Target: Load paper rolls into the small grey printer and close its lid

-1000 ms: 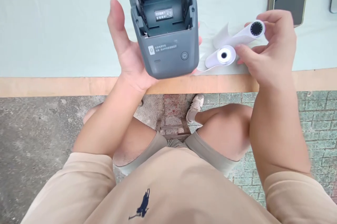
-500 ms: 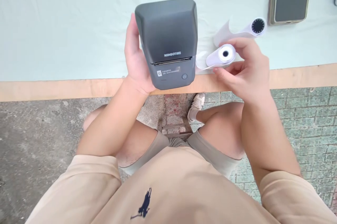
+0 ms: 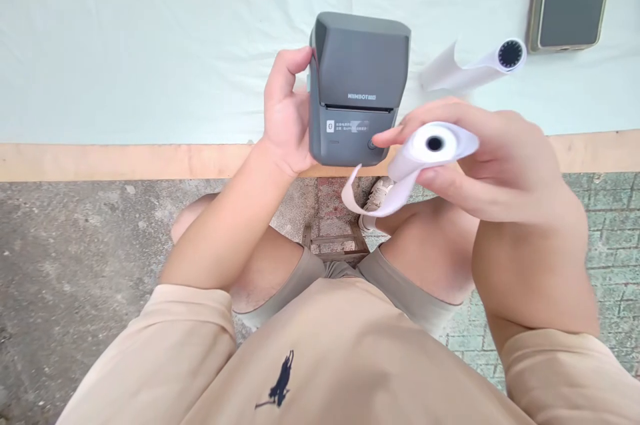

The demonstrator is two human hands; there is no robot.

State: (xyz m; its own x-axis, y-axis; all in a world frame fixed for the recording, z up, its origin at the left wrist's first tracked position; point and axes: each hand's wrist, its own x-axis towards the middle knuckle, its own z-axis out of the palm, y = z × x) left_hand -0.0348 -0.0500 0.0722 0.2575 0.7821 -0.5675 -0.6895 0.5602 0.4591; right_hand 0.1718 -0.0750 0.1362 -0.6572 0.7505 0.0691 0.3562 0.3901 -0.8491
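Note:
My left hand (image 3: 290,108) is wrapped round the left side of a dark grey label printer (image 3: 364,68), thumb along its edge and the other fingers hidden behind it. The printer's front faces me, its lid closed, and it is held above the table's front edge. In my right hand (image 3: 505,158) is a white label roll (image 3: 443,144) with a dark core hole, gripped between thumb and fingers. A loose paper tail curls from it to the left. My right index fingertip lies at the printer's power button, seemingly touching it.
Beyond my right hand, a second white label roll (image 3: 463,70) with a black core lies partly unrolled on the pale tablecloth (image 3: 175,45). A phone (image 3: 573,2) in a case rests at the back right. The table's wooden edge (image 3: 100,162) runs across in front of me.
My right hand has lifted the label roll off the table and brought it toward me, its fingertip now at the printer's button. The printer has shifted right and turned slightly in my left hand.

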